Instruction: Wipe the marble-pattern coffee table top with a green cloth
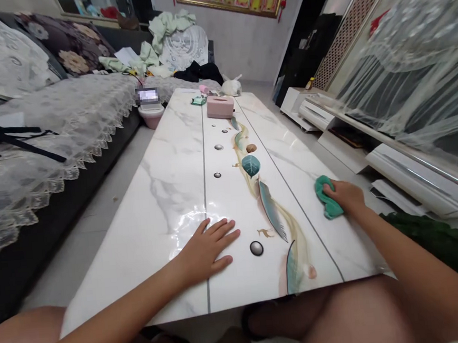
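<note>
A long white marble-patterned table (175, 197) stretches away in front of me, printed with leaves, feathers and dark round spots. My left hand (207, 250) lies flat near its front edge, fingers spread, with nothing in it. Over at the right edge of the tabletop, my right hand (345, 196) grips a bunched green cloth (328, 198). The cloth touches the surface, and part of it is hidden under my fingers.
Toward the far end of the table stand a pink tissue box (220, 107), a green packet (198, 100) and a whitish plastic bag (232, 85). A lace-covered sofa (69, 115) runs along the left. To the right are a white cabinet (395, 163) and dark green leaves (444, 239).
</note>
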The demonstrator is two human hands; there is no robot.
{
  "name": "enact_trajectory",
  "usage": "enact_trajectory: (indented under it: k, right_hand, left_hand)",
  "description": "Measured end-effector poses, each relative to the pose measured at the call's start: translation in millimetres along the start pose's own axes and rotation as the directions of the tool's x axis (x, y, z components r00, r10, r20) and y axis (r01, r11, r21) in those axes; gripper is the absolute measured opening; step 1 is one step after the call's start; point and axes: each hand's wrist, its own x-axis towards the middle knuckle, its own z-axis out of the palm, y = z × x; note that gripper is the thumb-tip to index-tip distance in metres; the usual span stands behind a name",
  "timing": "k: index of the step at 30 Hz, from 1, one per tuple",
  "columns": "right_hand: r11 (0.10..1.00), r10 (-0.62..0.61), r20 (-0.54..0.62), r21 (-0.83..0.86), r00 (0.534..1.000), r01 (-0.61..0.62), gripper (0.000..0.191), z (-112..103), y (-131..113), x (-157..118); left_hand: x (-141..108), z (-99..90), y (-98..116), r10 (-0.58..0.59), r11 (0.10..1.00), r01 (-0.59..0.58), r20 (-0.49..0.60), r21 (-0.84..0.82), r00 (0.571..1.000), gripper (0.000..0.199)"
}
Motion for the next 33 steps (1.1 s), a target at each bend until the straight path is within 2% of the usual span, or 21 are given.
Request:
enact_trajectory:
  k: [5, 11, 22, 33]
  right_hand:
    - [0.998, 0.009, -0.035, 0.064, 0.999, -0.006, 0.044, 2.8, -4.1, -2.3]
    - [0.993, -0.003, -0.083, 0.114, 0.997, 0.012, 0.042, 4.6, -3.3, -0.8]
    - [0.993, 0.002, -0.110, 0.117, 0.994, 0.011, 0.041, 9.0, -1.7, 1.2]
    - [0.993, -0.014, -0.121, 0.112, 0.993, 0.028, 0.043, 8.4, -1.5, -0.7]
  left_hand:
    - [-1.2, 3.4, -2.5, 0.021, 0.999, -0.020, -0.045, 0.028, 0.999, 0.059]
    - [-1.8, 3.8, -1.6, 0.025, 0.998, -0.024, -0.028, 0.058, 0.999, 0.059]
    - [-3.3, 9.2, -3.3, 0.044, 0.996, -0.036, -0.082, 0.086, 0.996, 0.059]
    - [-2.4, 6.4, -2.5, 0.046, 0.996, -0.039, -0.082, 0.081, 0.996, 0.058]
